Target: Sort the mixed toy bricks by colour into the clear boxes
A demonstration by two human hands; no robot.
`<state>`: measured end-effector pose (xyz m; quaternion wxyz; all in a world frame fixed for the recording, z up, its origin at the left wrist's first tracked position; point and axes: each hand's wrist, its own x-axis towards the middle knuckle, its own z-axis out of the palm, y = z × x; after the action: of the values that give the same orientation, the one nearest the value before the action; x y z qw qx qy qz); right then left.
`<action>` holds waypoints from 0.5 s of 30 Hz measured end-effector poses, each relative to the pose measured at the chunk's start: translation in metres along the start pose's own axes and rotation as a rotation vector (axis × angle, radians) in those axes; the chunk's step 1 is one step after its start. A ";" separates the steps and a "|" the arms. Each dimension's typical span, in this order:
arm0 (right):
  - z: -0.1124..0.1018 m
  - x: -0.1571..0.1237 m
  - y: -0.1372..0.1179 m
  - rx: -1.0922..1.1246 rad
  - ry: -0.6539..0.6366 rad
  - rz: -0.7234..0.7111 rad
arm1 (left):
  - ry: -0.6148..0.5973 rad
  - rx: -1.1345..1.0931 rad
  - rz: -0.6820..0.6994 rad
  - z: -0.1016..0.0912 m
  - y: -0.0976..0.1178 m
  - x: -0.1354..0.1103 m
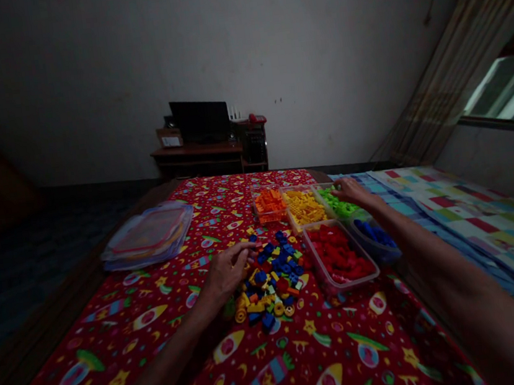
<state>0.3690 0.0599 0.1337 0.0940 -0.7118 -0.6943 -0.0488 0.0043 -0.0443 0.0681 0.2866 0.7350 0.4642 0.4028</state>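
A mixed pile of toy building blocks, mostly blue and yellow, lies loose on the red patterned cloth. At the pile's left edge is my left hand, its fingers stretched toward the blocks and the thumb apart, with nothing visible in it. My right hand hangs over the box of green blocks, fingers bent together and pointing down; whatever they hold is too small to make out. Nearer me are a box of red blocks and a box of blue blocks, the latter below my right forearm.
Boxes of yellow blocks and orange blocks adjoin the green one. Stacked clear lids lie on the left of the cloth. Beyond the table stands a desk with a monitor. A checkered bedspread spreads at right.
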 end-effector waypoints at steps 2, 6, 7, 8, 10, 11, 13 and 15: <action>-0.004 0.008 0.010 -0.020 -0.042 0.058 | 0.009 0.014 -0.002 -0.003 -0.002 0.001; -0.012 0.012 0.011 0.031 0.033 0.049 | 0.040 0.050 0.023 -0.009 -0.010 0.005; -0.014 0.010 0.008 0.058 0.064 0.027 | 0.046 0.060 0.033 -0.010 -0.012 0.006; -0.016 0.008 0.004 0.085 0.092 0.001 | 0.051 0.073 0.043 -0.010 -0.014 0.006; -0.022 -0.001 -0.009 0.130 0.139 -0.067 | 0.061 0.105 0.064 -0.010 -0.017 0.007; -0.024 -0.007 -0.018 0.151 0.156 -0.107 | 0.064 0.126 0.077 -0.009 -0.018 0.007; -0.028 -0.025 -0.040 0.219 0.178 -0.195 | 0.056 0.174 0.107 -0.009 -0.020 0.007; -0.029 -0.049 -0.067 0.322 0.169 -0.277 | 0.033 0.218 0.142 -0.009 -0.022 0.007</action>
<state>0.3027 0.0075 0.1569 0.2564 -0.5791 -0.7739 -0.0092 -0.0117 -0.0282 0.0576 0.1680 0.7862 0.4564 0.3813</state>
